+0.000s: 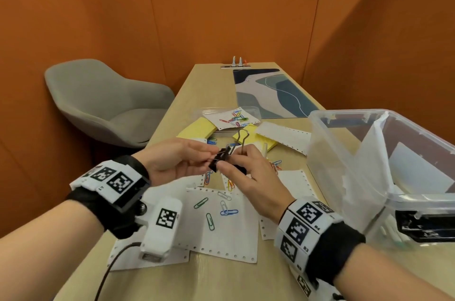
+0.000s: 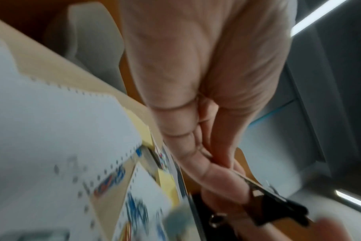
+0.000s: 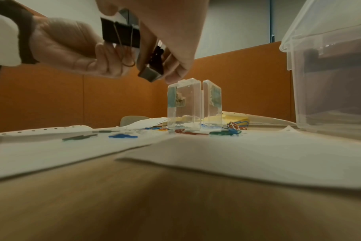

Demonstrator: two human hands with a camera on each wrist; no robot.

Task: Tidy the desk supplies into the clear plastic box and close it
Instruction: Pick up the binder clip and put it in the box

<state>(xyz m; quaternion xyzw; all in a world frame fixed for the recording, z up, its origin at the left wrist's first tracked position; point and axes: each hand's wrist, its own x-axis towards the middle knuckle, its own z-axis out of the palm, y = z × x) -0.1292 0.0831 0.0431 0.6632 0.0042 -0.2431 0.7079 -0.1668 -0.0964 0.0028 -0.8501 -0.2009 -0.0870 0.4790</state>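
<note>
Two black binder clips are held together above the desk between my hands. My left hand [image 1: 208,156] pinches the nearer clip [image 1: 219,159] by thumb and fingers; the same clip [image 2: 278,205] shows in the left wrist view. My right hand [image 1: 230,165] grips the other clip [image 1: 239,169], its wire handle [image 1: 243,139] sticking up. In the right wrist view one clip [image 3: 121,33] sits above the other [image 3: 153,69]. The clear plastic box [image 1: 327,143] stands open at the right with white paper inside.
Coloured paper clips [image 1: 222,207] lie scattered on white perforated sheets [image 1: 231,234] below my hands. Yellow sticky notes [image 1: 197,128] and a small clear case [image 3: 194,104] sit behind. A black stapler [image 1: 426,226] shows at the big box. A grey chair [image 1: 103,103] stands at the left.
</note>
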